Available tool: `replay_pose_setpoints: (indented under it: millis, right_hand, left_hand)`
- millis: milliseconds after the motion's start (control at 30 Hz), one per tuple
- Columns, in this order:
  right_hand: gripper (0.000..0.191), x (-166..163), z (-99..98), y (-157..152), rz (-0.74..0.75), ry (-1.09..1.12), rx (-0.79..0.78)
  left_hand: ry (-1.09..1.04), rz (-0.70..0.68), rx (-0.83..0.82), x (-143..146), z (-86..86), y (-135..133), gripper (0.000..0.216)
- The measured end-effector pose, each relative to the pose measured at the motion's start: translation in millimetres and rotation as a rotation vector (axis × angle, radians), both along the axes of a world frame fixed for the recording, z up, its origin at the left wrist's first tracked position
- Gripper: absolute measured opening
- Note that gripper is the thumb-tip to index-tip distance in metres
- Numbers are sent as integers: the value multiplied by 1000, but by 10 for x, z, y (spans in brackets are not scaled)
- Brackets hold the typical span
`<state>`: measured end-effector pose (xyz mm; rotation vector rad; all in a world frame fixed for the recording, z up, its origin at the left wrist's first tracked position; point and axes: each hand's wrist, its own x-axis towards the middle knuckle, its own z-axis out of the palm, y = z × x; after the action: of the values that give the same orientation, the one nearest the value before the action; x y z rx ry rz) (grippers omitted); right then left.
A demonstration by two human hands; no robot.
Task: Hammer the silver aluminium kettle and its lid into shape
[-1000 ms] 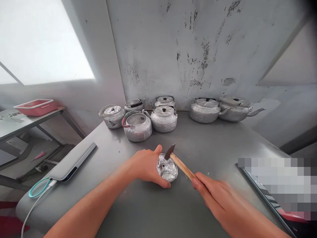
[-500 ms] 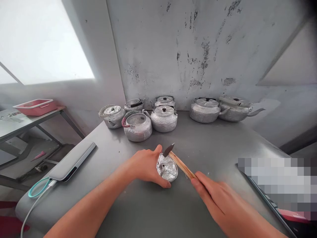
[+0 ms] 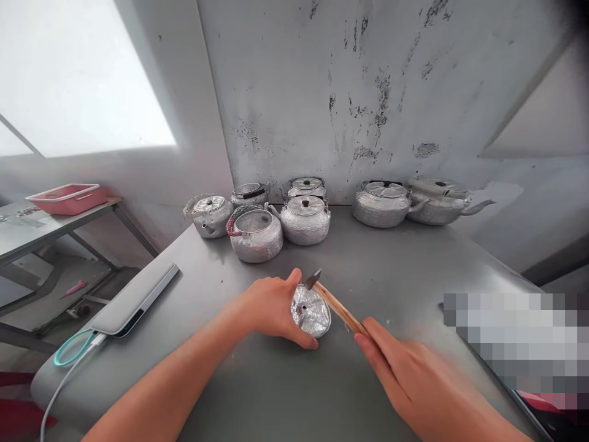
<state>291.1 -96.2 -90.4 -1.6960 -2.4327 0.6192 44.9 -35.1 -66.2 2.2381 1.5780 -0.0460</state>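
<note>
My left hand (image 3: pixel 276 310) is closed round the left edge of a round silver kettle lid (image 3: pixel 313 314) with a dented, crinkled surface and a small hole near its middle. In my right hand (image 3: pixel 396 359) is the wooden handle of a small hammer (image 3: pixel 338 307). Its dark metal head sits over the lid's upper rim; whether it touches cannot be made out. Behind the hands stands a lidless kettle (image 3: pixel 256 239) with a red and dark wrapped handle. A lidded kettle (image 3: pixel 306 224) is just to its right.
More hammered kettles (image 3: pixel 381 205) line the wall at the back. A power bank (image 3: pixel 135 301) with a cable lies on the grey table (image 3: pixel 257 393) at left. A pixelated dark-edged object (image 3: pixel 488 362) lies at right. A pink basket (image 3: pixel 69 199) stands on a side table.
The hammer head has tilted and shifted slightly over the lid's upper rim. My left hand and the lid have stayed in place.
</note>
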Motion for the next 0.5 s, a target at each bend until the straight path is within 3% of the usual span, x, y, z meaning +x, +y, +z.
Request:
replay_pose_setpoints:
  millis: [500]
  right_hand:
    - [38,88,47,4,-36,57,73]
  left_hand:
    - [2,9,2,4,-1,5,83]
